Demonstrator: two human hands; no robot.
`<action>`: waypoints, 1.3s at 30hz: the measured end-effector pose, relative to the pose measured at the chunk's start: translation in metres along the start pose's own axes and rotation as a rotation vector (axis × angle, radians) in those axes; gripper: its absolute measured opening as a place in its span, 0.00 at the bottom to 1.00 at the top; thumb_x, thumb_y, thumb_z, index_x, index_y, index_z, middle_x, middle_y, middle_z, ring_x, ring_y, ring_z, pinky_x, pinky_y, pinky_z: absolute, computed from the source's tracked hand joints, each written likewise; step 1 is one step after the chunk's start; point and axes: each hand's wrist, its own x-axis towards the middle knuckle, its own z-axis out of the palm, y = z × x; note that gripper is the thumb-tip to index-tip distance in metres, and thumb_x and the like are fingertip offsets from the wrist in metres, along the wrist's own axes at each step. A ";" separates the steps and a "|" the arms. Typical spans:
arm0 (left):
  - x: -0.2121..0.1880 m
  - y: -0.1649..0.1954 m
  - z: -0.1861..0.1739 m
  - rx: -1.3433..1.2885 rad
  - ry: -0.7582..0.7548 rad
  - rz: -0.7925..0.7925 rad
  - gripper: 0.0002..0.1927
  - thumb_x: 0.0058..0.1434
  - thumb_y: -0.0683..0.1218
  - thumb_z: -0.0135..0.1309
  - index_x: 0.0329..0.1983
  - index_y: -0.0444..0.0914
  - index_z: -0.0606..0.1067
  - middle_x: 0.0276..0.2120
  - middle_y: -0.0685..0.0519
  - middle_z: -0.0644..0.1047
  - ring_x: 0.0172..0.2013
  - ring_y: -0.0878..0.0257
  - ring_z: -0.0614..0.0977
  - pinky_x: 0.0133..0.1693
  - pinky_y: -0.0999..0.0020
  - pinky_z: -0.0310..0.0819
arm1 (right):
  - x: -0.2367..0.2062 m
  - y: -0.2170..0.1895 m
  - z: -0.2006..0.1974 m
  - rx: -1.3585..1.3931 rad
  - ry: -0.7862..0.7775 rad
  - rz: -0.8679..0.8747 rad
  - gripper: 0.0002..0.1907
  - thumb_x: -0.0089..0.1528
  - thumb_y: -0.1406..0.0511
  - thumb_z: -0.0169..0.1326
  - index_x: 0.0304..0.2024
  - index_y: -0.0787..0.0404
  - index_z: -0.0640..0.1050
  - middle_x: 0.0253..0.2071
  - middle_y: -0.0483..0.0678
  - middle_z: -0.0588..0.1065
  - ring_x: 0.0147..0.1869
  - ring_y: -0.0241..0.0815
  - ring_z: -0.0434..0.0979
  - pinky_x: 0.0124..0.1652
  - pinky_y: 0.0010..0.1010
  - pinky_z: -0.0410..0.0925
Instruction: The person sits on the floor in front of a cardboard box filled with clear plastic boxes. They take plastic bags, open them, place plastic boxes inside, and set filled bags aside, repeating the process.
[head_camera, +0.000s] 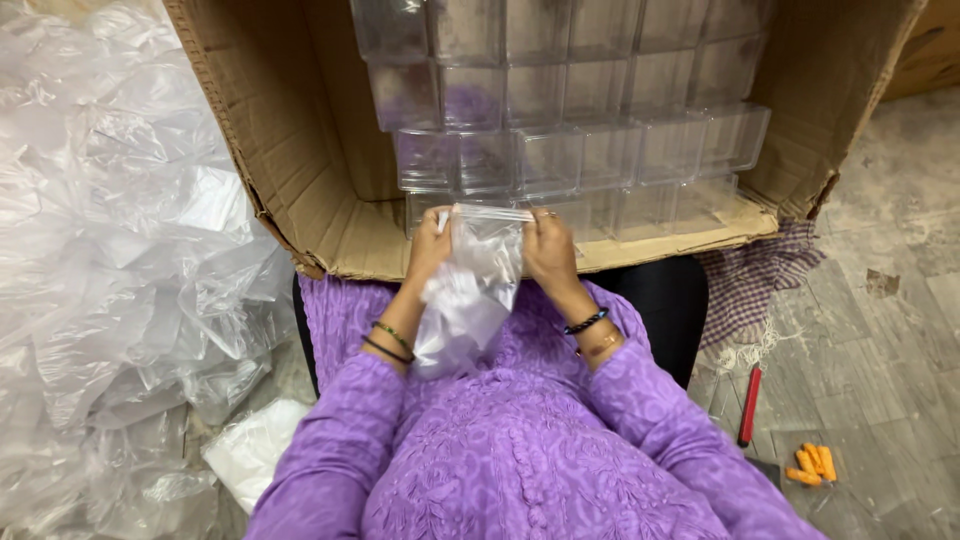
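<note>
Head view: my left hand (428, 245) and right hand (549, 248) both pinched shut on bag (470, 290) mouth, stretching it wide; clear boxes (560, 150) stacked in carton (300, 170) ahead.

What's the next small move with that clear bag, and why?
Probably pull the mouth of the clear plastic bag wider: the left hand and right hand each pinch a top corner, and stacked clear boxes fill the cardboard carton just ahead.

A packing workroom: a cardboard carton (300, 130) of stacked clear plastic boxes (560, 110), heaped plastic bags (110, 250), bare stone floor (880, 330).
</note>
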 end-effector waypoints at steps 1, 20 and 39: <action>-0.003 0.003 -0.003 -0.148 -0.062 -0.088 0.16 0.68 0.54 0.56 0.47 0.37 0.76 0.28 0.58 0.77 0.28 0.70 0.76 0.30 0.73 0.70 | -0.001 0.004 0.000 0.185 -0.034 0.175 0.10 0.73 0.65 0.52 0.41 0.65 0.78 0.30 0.53 0.74 0.32 0.41 0.73 0.33 0.34 0.67; -0.036 -0.003 -0.043 -0.745 -0.010 -0.339 0.13 0.68 0.52 0.53 0.33 0.40 0.78 0.23 0.61 0.73 0.21 0.72 0.70 0.22 0.73 0.62 | -0.004 -0.048 0.019 1.005 -0.234 0.596 0.10 0.73 0.61 0.48 0.40 0.60 0.71 0.36 0.45 0.76 0.38 0.37 0.78 0.38 0.31 0.75; -0.250 0.025 -0.251 -0.674 -0.221 -0.308 0.25 0.74 0.51 0.42 0.64 0.28 0.72 0.60 0.37 0.76 0.56 0.46 0.77 0.56 0.56 0.74 | -0.059 -0.120 0.159 0.419 -0.875 -0.253 0.11 0.70 0.64 0.48 0.36 0.65 0.74 0.29 0.55 0.71 0.33 0.35 0.69 0.35 0.34 0.67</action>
